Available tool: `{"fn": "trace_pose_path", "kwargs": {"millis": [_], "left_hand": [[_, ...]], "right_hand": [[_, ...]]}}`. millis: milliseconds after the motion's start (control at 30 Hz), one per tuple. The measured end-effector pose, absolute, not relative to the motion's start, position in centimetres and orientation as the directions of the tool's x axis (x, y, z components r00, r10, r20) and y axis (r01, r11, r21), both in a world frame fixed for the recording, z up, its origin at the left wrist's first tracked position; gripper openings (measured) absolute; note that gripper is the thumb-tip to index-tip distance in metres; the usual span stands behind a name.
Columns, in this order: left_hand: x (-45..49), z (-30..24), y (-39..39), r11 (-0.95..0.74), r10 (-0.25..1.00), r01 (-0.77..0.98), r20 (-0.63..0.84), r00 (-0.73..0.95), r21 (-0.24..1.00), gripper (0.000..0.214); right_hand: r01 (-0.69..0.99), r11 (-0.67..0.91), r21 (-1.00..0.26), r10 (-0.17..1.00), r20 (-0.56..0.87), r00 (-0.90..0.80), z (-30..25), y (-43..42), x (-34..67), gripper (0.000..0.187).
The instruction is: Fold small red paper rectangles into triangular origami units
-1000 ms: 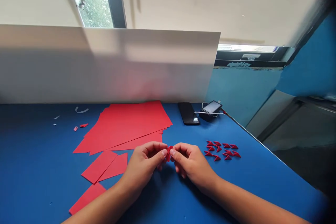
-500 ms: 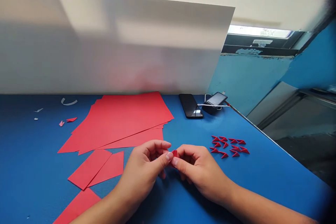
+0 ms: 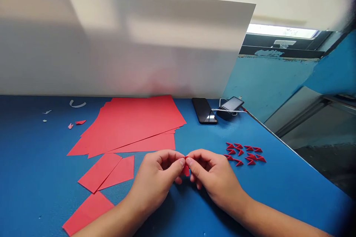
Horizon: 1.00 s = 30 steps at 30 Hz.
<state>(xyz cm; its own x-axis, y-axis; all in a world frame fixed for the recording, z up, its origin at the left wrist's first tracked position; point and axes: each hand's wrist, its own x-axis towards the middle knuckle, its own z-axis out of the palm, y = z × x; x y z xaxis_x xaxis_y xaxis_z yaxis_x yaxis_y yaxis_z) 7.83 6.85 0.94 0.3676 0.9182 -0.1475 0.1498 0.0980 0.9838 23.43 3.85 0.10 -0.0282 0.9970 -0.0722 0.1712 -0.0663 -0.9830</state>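
A small folded piece of red paper [image 3: 186,170] is pinched between the fingertips of my left hand [image 3: 157,176] and my right hand [image 3: 214,177]. Most of it is hidden by my fingers, and its lower tip shows below them. To the right of my right hand lie several folded red paper triangles [image 3: 244,154] in loose rows. Beyond my left hand are a stack of red paper sheets [image 3: 133,126] and cut red paper pieces [image 3: 106,172], and another red piece [image 3: 87,213] lies near my left forearm.
A blue tabletop [image 3: 36,177] ends in a diagonal edge at right. A white board [image 3: 116,44] stands along its back. A black smartphone [image 3: 204,110] and a second phone with a white cable [image 3: 232,104] lie at the back. Small paper scraps [image 3: 76,104] lie at back left.
The view has shifted slightly, so the table sits higher in the frame. My fingers have moved on the red piece, and more of its lower tip now shows below them.
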Motion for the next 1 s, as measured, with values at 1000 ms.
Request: {"fn": "trace_pose_path", "kwargs": {"millis": [1000], "left_hand": [[7.42,0.82,6.63,-0.004,0.894,0.237,-0.103,0.436,0.972,0.020]], "right_hand": [[0.377,0.111,-0.920,0.994,0.105,-0.037,0.22,3.48,23.70,0.010]]}}
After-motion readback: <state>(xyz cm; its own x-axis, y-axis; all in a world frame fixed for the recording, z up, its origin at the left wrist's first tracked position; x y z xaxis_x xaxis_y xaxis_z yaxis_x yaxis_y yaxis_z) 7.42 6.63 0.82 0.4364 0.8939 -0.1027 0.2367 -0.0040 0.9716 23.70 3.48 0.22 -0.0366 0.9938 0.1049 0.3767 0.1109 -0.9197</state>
